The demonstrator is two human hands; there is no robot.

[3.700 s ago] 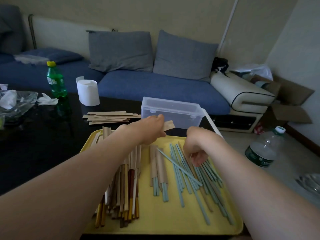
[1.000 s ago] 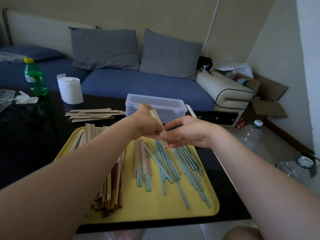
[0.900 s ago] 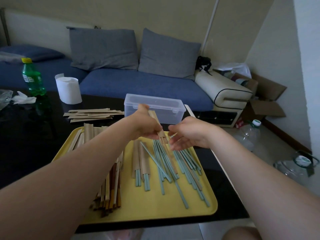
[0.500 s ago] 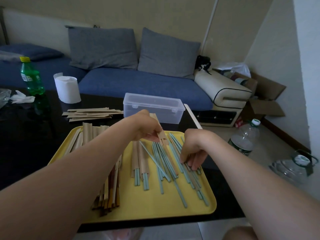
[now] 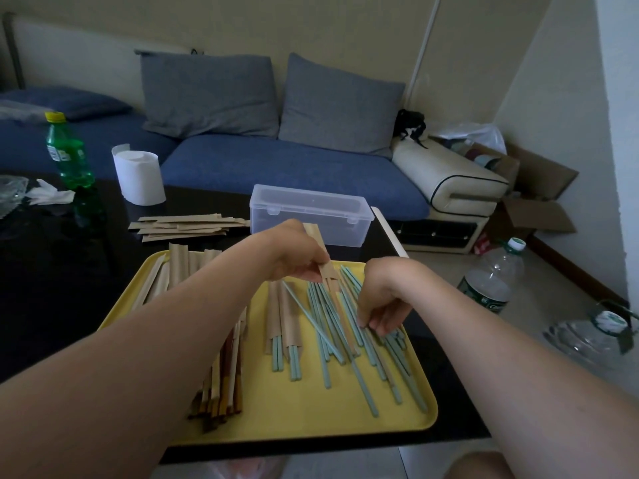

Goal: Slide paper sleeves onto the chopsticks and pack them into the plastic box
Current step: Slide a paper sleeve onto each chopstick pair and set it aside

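The left hand (image 5: 294,255) pinches a brown paper sleeve (image 5: 327,271) between thumb and fingers, slanting it over the far edge of the yellow tray (image 5: 311,420), just left of centre frame, with its lower end pointing down at the pile. To its right, the right hand (image 5: 380,295) curls its fingers (image 5: 363,319) down onto the loose teal chopsticks (image 5: 349,344); whether it has one pinched yet, I cannot tell.

The sticks lie crossed and fanned, so the step probably goes best if the right hand draws out two that lie side by side, evens their tips, and grips them near the thin end. The left hand should hold the sleeve lightly by its edges so the mouth is not pressed flat, and the pair should go in straight to avoid tearing the paper.

Two sleeved teal pairs (image 5: 285,326) lie left of the pile. The clear plastic box (image 5: 311,216) stands beyond the tray, lid down, so it needs opening before packing. Spare sleeves (image 5: 183,226) lie stacked left of it.
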